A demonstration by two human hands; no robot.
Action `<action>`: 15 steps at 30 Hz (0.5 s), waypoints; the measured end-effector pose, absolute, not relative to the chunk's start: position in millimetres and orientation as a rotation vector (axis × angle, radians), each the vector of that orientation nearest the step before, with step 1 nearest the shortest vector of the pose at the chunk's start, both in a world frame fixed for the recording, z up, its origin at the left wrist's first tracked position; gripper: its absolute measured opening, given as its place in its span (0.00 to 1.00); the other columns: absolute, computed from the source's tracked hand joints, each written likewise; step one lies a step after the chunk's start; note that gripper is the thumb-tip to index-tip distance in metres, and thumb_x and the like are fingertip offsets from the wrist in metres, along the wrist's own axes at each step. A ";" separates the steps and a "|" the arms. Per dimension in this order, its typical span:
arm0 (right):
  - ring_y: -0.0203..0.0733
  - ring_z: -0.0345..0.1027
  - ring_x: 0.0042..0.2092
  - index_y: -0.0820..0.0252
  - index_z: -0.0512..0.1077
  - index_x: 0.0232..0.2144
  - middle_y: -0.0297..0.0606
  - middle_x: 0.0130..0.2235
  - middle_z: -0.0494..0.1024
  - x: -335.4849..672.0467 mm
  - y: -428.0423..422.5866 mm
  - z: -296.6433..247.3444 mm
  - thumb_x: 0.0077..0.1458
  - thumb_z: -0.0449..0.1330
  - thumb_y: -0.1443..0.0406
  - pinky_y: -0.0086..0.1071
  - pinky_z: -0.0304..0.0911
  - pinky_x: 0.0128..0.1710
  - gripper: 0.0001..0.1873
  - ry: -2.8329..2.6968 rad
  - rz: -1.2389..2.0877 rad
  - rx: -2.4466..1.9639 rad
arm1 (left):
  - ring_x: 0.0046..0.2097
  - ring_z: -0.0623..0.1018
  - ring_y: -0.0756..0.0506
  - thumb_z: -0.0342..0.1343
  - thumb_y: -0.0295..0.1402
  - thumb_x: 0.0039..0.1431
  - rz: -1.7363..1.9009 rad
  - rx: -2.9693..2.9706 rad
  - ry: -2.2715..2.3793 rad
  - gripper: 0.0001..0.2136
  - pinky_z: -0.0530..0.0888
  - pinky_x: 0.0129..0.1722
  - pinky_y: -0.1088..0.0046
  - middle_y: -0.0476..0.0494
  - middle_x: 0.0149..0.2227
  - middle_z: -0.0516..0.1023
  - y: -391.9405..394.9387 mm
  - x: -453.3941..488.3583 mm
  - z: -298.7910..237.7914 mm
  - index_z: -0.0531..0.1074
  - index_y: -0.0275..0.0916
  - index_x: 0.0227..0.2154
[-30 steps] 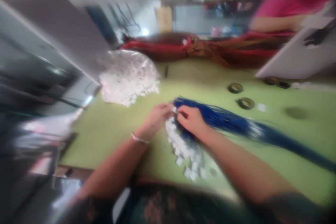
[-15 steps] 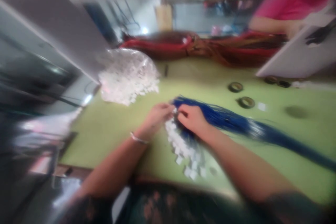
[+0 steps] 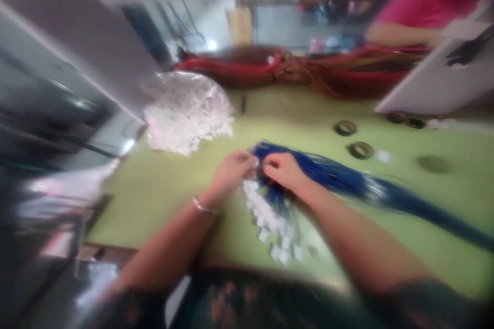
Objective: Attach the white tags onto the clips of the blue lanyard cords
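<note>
The picture is blurred. A long bundle of blue wires lies across the green table. At its left end my left hand and my right hand meet, fingers pinched together on something small and white between them, at the wire ends. A row of small white connectors trails from the hands toward me. My left wrist wears a thin bracelet.
A clear bag of white pieces sits at the back left. A red and brown wire bundle lies along the far edge. Rolls of tape rest to the right. A person in pink works at the far right behind a white board.
</note>
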State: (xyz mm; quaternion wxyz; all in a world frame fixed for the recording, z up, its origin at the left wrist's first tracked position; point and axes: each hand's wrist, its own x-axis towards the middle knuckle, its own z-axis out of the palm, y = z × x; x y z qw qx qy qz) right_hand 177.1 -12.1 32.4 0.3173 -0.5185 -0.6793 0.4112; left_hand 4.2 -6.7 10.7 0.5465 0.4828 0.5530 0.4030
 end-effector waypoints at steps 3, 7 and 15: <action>0.33 0.66 0.20 0.61 0.73 0.22 0.32 0.20 0.73 175.8 -13.1 32.4 0.45 0.56 0.68 0.24 0.58 0.20 0.06 -1.799 1.051 -1.395 | 0.19 0.70 0.53 0.63 0.38 0.50 0.941 1.204 1.309 0.10 0.65 0.20 0.78 0.48 0.18 0.74 -8.2 7.4 12.3 0.73 0.37 0.26; 0.35 0.67 0.19 0.61 0.72 0.22 0.33 0.21 0.74 176.5 -12.5 36.2 0.45 0.57 0.68 0.26 0.59 0.19 0.05 -1.707 1.198 -1.406 | 0.20 0.70 0.53 0.62 0.37 0.50 0.889 1.335 1.319 0.08 0.64 0.21 0.78 0.48 0.19 0.74 -11.4 5.3 20.5 0.74 0.36 0.26; 0.32 0.66 0.20 0.62 0.73 0.28 0.33 0.24 0.76 179.4 -9.0 39.7 0.46 0.62 0.63 0.30 0.68 0.26 0.07 -1.412 1.386 -1.300 | 0.34 0.77 0.45 0.58 0.37 0.54 0.524 1.842 1.305 0.09 0.73 0.36 0.70 0.43 0.32 0.80 0.1 -36.0 51.1 0.77 0.36 0.29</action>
